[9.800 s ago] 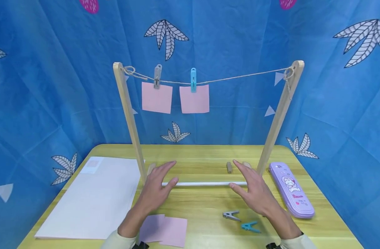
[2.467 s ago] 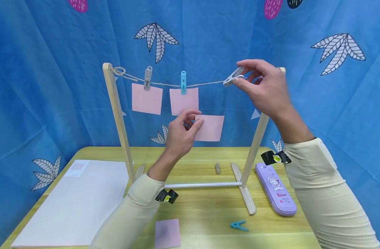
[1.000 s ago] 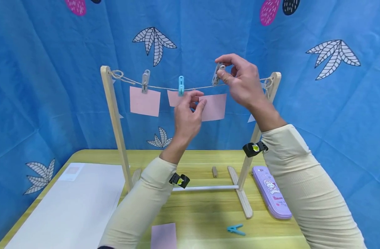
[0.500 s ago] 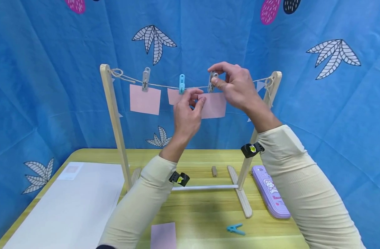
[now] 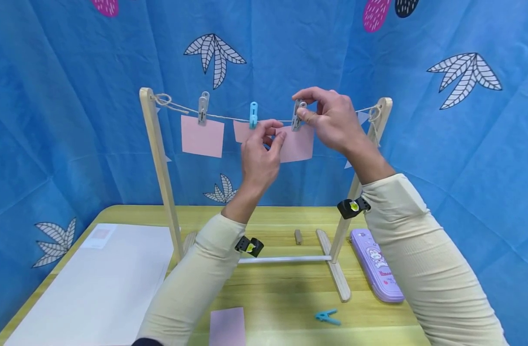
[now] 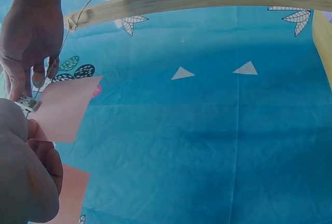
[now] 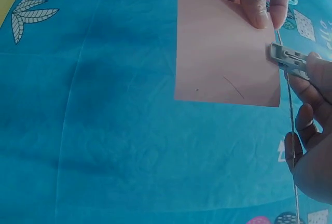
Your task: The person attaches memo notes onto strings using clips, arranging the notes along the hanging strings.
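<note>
My left hand (image 5: 260, 156) pinches the left edge of a pink paper square (image 5: 296, 145) just below the string (image 5: 229, 117). A grey clothespin (image 5: 296, 115) is pinched between the thumb and fingers of my right hand (image 5: 333, 119). In the right wrist view its tip (image 7: 275, 52) overlaps the top edge of the paper, beside the string. To the left, a second grey clothespin (image 5: 203, 109) and a blue clothespin (image 5: 253, 114) each hold a pink square on the string. My left fingers partly cover the square under the blue one.
The string runs between two wooden posts (image 5: 160, 168) joined low down by a white rod (image 5: 285, 259). On the table lie a pink square (image 5: 227, 327), a blue clothespin (image 5: 328, 316), a purple pencil case (image 5: 376, 266), white sheets (image 5: 95, 283) and a small wooden piece (image 5: 298, 237).
Since the earliest frame, both hands have risen to the string with a pink square and a grey clothespin. Over the last second the clothespin has come down onto the paper's top edge.
</note>
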Demonstrator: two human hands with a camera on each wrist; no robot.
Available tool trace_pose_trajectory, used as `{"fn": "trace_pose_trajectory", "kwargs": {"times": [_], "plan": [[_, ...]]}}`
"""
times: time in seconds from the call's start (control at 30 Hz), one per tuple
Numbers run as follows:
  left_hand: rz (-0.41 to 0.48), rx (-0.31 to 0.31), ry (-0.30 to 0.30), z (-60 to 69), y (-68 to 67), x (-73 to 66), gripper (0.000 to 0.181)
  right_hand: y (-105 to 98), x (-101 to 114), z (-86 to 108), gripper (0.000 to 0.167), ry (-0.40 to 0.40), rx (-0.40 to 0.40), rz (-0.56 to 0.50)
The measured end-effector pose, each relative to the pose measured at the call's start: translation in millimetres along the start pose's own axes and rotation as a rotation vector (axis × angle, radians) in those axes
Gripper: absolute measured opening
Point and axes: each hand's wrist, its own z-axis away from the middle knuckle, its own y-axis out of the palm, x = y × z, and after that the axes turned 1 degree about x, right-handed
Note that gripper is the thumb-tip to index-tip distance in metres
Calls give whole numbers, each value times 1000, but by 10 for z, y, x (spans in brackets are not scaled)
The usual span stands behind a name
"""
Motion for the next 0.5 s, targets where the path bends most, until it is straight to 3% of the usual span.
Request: {"fn": "trace_pose_trajectory", "kwargs": {"times": [0.5], "plan": [[-9, -7, 15, 22, -6, 9, 22, -61, -6, 15, 40, 35, 90, 60]]}}
